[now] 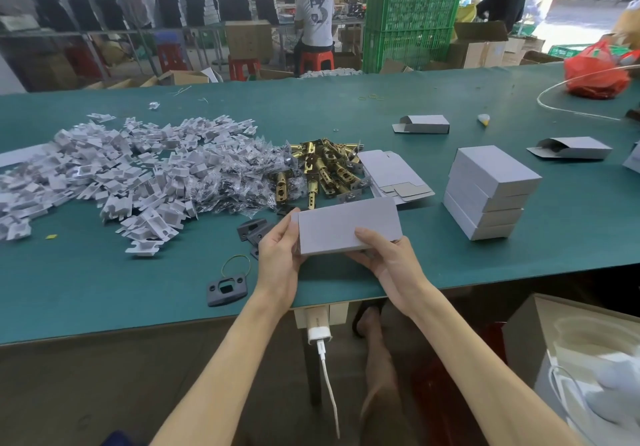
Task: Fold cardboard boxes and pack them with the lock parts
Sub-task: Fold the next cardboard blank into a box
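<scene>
Bare table [433, 258] is left open between the held box [346, 225] and the stack of closed boxes [488, 192] to the right. A wide strip along the front edge at the left is free, broken only by a dark faceplate [227, 288]. Straight ahead, passage is blocked by brass latches [322, 171] and flat box blanks [394, 175]. Further left, it is blocked by a heap of white inserts [104, 175]. Dark strike plates [252, 230] are crowded just left of the held box.
</scene>
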Motion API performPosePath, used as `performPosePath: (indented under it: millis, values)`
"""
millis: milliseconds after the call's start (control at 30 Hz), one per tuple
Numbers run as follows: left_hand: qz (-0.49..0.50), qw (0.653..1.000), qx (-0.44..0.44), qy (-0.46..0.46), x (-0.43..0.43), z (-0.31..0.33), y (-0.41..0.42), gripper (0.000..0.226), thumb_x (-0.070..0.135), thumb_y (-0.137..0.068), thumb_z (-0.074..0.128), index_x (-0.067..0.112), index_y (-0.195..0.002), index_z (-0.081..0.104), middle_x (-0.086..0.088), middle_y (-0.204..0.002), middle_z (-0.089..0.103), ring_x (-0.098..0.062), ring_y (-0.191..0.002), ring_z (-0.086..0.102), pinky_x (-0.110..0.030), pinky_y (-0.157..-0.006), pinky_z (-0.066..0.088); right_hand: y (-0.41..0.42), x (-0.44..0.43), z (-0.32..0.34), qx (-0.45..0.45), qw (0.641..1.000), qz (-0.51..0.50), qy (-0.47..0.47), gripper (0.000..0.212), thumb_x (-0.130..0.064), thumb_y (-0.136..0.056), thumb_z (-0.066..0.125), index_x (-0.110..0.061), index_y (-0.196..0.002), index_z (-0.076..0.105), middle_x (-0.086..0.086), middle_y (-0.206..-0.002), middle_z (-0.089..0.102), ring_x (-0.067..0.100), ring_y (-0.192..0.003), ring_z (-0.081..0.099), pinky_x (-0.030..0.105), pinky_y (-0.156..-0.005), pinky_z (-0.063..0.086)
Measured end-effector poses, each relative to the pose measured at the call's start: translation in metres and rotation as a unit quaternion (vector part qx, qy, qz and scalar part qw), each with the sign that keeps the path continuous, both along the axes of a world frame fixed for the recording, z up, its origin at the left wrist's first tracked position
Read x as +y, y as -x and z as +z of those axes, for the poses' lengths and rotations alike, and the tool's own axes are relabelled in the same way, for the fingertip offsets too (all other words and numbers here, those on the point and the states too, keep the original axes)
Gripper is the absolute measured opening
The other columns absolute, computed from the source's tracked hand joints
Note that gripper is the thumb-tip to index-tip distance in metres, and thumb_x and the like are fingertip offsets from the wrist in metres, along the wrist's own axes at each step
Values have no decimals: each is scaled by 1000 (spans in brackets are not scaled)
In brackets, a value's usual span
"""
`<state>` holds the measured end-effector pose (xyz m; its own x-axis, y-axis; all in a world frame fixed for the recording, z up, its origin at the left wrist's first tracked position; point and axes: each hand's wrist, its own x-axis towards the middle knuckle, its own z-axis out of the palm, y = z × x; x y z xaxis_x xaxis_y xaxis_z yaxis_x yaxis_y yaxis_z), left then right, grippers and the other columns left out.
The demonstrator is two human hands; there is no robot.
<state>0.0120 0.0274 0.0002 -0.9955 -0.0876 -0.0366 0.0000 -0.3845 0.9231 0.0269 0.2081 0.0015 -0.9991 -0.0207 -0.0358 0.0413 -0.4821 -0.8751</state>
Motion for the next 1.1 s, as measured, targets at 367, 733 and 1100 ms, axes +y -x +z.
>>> performPosePath:
  millis: [367,733,1100]
  values:
    - [-6,999,-12,-42,-3,3,1,30,16,-106,57,16,-135,64,1,-112,79,-8,-97,73,-24,-76,61,-1,1,0,7,1000,5,15,32,-15,-86,74,-6,-116,67,12,-111,73,24,-107,70,35,-86,59]
    - [-15,1000,-4,0,0,4,0,36,26,-111,45,5,-133,64,-15,-125,69,-20,-110,63,-41,-99,51,-1,-3,-3,13,999,-11,-50,33,-13,-90,72,-4,-121,67,14,-118,73,28,-114,68,42,-97,57]
    - [-13,1000,11,19,0,-3,2,38,20,-112,42,17,-149,50,-3,-136,64,-11,-113,65,-26,-91,57,-2,-5,-6,23,993,-4,-115,30,-22,-91,74,-9,-118,69,10,-116,74,27,-113,69,49,-107,50]
